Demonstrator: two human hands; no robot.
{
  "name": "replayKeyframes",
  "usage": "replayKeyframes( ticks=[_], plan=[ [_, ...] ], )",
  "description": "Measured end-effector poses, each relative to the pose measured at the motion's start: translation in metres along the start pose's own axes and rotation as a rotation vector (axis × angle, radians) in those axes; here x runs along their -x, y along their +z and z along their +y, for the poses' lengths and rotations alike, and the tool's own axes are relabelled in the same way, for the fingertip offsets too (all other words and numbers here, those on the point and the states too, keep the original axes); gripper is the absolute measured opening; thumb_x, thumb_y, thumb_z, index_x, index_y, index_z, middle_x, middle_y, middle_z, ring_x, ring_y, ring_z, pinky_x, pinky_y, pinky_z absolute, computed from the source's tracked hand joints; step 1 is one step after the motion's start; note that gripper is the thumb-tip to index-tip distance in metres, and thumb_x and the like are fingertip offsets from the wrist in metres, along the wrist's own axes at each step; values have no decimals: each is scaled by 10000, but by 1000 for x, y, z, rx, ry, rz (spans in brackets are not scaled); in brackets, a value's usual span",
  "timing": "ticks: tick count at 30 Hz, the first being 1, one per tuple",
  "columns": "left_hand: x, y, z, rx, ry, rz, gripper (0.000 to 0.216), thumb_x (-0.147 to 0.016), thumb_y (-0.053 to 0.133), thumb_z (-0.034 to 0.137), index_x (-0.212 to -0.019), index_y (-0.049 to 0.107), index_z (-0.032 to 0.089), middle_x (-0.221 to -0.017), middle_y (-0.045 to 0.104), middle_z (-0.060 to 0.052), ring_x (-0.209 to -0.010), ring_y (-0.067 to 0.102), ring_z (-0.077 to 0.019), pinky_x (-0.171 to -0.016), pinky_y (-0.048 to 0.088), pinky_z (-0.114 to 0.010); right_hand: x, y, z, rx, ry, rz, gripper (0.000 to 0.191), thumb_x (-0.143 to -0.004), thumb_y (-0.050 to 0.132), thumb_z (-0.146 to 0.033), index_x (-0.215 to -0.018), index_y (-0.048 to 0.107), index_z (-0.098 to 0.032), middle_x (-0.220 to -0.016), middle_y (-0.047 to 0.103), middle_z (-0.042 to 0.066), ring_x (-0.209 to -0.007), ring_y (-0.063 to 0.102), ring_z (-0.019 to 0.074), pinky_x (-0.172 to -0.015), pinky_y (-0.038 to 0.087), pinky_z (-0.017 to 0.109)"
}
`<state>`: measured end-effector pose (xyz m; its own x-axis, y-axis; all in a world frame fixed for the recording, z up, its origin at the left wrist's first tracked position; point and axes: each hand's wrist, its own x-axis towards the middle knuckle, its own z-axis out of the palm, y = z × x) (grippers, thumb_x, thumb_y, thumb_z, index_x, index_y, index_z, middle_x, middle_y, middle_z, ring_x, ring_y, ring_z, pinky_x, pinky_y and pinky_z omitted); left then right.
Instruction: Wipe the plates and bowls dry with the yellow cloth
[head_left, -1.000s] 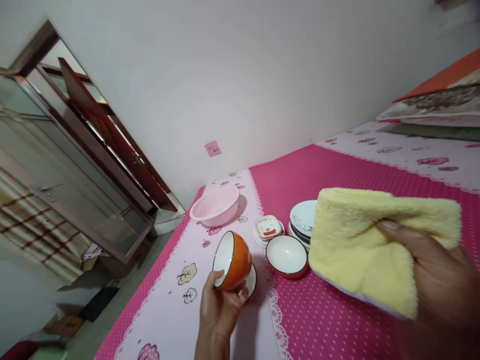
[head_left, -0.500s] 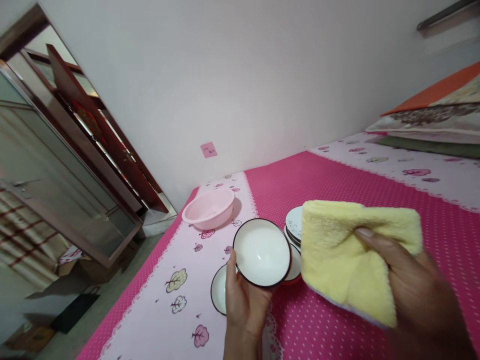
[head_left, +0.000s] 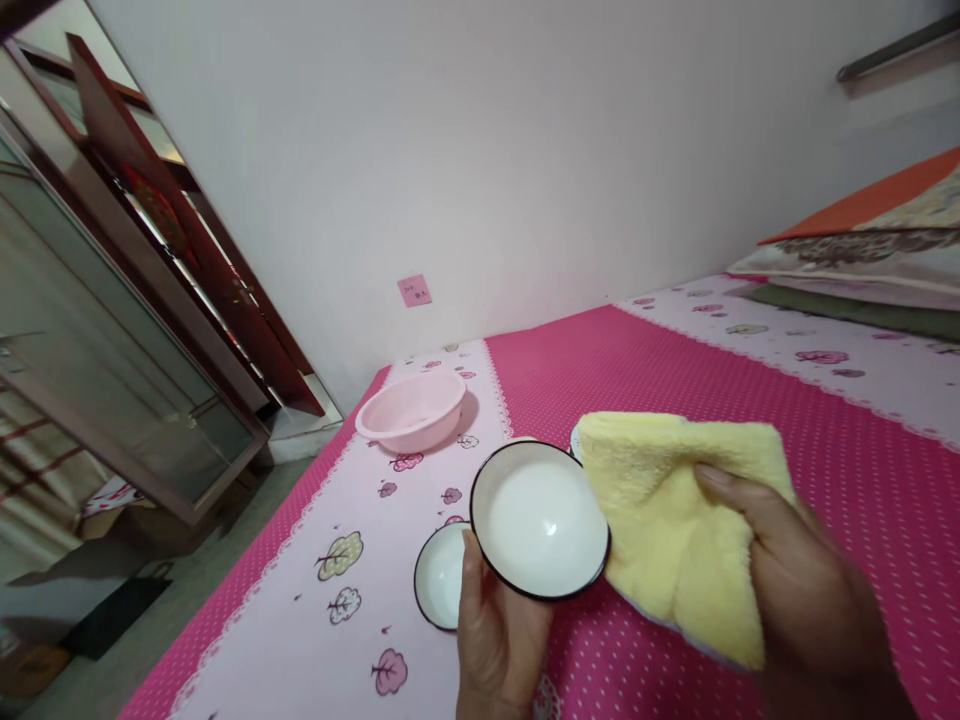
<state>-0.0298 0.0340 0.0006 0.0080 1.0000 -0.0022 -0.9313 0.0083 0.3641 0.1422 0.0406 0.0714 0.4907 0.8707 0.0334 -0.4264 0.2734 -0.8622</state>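
Observation:
My left hand [head_left: 499, 630] grips a white bowl [head_left: 536, 520] with a dark rim, its thumb at the near left edge and the bowl tilted so its inside faces me. In my right hand [head_left: 795, 560] is a yellow fluffy cloth [head_left: 667, 530], pinched under the thumb. The cloth's left edge overlaps the bowl's right side. Below and left of the held bowl, a second white bowl [head_left: 437, 575] with a dark rim rests on the bedspread, partly hidden by my left hand. Behind the cloth only a sliver of white dishware [head_left: 575, 443] shows.
A pink basin [head_left: 412, 412] sits farther back on the pink and white patterned bedspread [head_left: 300, 600]. Folded bedding [head_left: 877, 260] is piled at the far right. A white wall [head_left: 525, 150] rises behind the bed, and a glass-paned door [head_left: 142, 340] stands at left.
The cloth has moved left and now meets the bowl's right side. The held bowl has come slightly nearer and right, and the dishware behind is mostly covered. The view has shifted a little.

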Motion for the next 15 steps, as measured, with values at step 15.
replayKeyframes(
  ticks=[15],
  plan=[
    [0, -16, 10, -134, 172, 107, 432, -767, 841, 480, -1170, 788, 335, -1325, 738, -70, -1419, 509, -348, -1218, 330, -550, 8, -3, 1, 551, -325, 71, 338, -767, 757, -472, -1031, 731, -264, -855, 736, 27, -744, 674, 238, -586, 502, 328]
  ],
)
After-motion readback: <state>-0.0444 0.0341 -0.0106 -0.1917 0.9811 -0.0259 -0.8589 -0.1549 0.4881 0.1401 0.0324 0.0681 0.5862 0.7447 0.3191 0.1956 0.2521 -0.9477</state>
